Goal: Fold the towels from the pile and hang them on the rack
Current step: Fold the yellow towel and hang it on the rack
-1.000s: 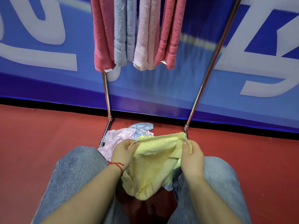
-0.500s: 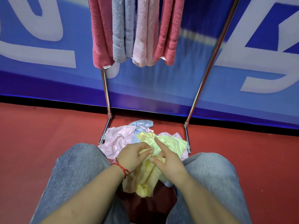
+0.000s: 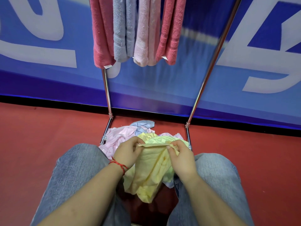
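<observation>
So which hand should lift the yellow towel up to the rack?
Probably the right hand. Both hands pinch the yellow towel, but the rack's free space is on the right, beside the hanging towels. The left hand sits under those.

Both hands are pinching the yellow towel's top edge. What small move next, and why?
Probably lift the edge and draw the hands apart. The left hand and right hand pinch the yellow towel close together, so it hangs bunched and creased over the pile; spreading it should flatten it for folding.
</observation>
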The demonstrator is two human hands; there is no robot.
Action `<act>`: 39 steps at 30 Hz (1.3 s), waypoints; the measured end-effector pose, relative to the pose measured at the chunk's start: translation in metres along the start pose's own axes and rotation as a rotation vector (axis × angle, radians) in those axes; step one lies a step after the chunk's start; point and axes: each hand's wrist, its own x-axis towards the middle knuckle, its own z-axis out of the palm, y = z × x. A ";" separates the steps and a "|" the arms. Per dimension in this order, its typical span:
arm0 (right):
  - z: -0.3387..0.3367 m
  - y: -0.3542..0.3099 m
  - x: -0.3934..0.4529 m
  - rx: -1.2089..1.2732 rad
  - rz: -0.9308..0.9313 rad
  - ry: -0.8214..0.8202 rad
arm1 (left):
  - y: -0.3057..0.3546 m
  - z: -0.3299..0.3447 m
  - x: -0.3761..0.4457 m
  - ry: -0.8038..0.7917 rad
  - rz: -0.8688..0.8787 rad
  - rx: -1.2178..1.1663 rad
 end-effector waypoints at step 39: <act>0.008 0.001 0.007 0.537 0.430 -0.242 | -0.002 0.006 0.008 0.080 -0.360 -0.754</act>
